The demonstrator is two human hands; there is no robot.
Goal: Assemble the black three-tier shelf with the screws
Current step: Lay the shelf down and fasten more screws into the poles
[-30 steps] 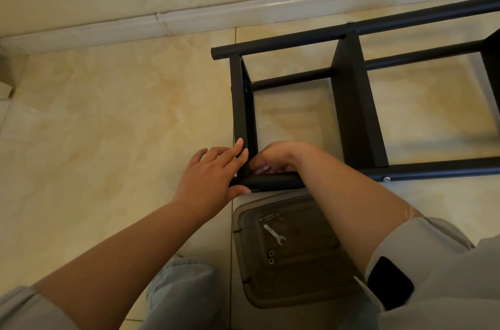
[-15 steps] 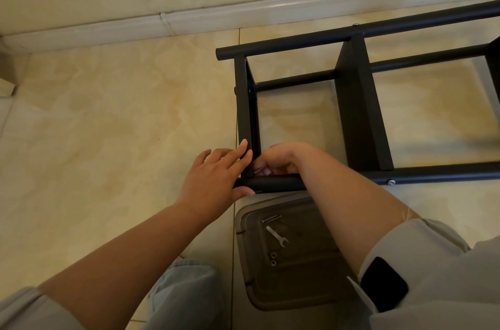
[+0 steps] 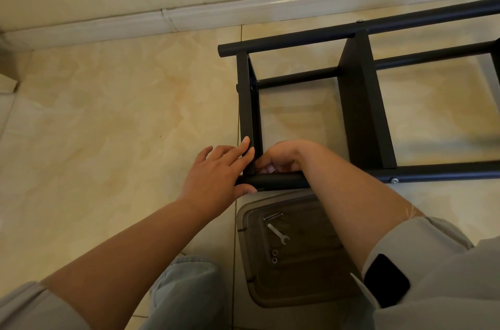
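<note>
Both my hands stay at the shelf frame [image 3: 359, 102]'s near corner on the floor: left hand [image 3: 216, 175] bracing the post, right hand [image 3: 281, 158] curled, seemingly still finger-threading a hidden screw.

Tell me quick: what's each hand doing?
Left hand: open, fingers straight against the shelf corner, thumb under the tube.
Right hand: fingers curled at the joint; contents hidden.

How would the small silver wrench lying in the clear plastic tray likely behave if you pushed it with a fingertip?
The small silver wrench lies flat, so it would probably slide, not roll. It looks thin, likely light. The clear plastic tray seems smooth, so little grip.
</note>
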